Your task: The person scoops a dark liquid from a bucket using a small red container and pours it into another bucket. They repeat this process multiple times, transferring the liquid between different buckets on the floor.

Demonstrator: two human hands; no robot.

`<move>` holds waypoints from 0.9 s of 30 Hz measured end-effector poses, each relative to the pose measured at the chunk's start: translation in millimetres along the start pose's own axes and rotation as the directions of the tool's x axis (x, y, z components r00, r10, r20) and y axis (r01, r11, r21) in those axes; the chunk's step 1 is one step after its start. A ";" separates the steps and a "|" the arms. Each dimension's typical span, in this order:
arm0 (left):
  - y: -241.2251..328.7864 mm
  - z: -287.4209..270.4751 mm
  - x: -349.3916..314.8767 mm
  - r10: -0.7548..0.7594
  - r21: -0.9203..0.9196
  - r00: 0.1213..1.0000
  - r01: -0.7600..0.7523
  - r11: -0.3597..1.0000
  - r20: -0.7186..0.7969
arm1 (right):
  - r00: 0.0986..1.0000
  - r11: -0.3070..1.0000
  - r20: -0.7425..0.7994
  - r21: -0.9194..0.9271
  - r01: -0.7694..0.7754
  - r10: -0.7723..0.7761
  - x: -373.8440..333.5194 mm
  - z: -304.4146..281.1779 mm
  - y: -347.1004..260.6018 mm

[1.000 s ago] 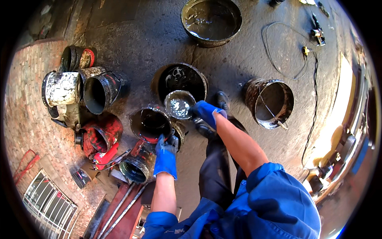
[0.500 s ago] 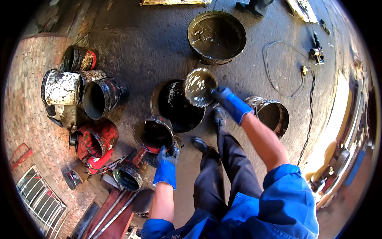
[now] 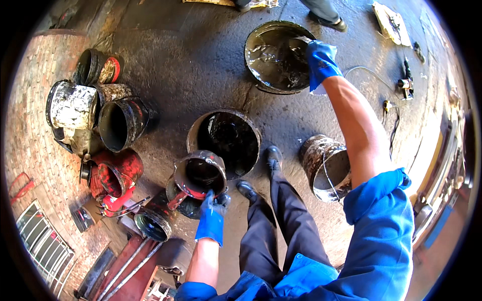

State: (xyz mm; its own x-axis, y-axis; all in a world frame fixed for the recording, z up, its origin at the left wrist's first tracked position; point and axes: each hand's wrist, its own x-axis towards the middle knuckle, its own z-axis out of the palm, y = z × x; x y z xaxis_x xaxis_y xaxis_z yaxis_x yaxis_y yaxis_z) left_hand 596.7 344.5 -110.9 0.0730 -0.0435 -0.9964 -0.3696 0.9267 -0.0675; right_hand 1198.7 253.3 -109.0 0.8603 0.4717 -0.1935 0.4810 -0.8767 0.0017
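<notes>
My left hand [image 3: 215, 210], in a dark glove with a blue cuff, is closed on the near edge of a dark, stained bucket [image 3: 183, 186]. This bucket is tilted, with red on its near side, and overlaps the near-left rim of a large black-lined tub [image 3: 257, 145]. My right hand [image 3: 321, 55], gloved the same way, reaches over the right rim of a wide round tub [image 3: 249, 62] of dark, shiny liquid. It is closed on a round scoop that is mostly hidden in the rippling liquid; the glove covers most of its own fingers.
Several dirty buckets [image 3: 75, 106] lie along the brick floor at left, with a red one [image 3: 120, 170] nearer. A stained bucket [image 3: 321, 163] with a wire handle lies right of my feet. A power tool [image 3: 405, 83] and cables are at far right. Another person's shoe [image 3: 334, 22] is beyond the tub.
My right hand has swung away from me with the scoop, from above the black-lined tub into the far tub. My left hand still holds the bucket, which is slightly more upright.
</notes>
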 end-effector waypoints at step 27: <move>-22.9 31.6 -23.9 0.133 0.135 0.975 -0.110 0.985 -0.181 | 0.787 0.849 0.612 0.455 -0.268 -0.079 -11.3 64.3 -15.0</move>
State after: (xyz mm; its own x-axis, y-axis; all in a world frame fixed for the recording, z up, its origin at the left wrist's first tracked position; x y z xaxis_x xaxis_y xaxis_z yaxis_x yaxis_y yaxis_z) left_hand 632.7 336.0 -83.9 -0.1453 0.0136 -0.9893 -0.2470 0.9677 0.0496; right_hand 1170.9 255.0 -169.9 0.5359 0.3830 -0.7524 0.1012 -0.9139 -0.3931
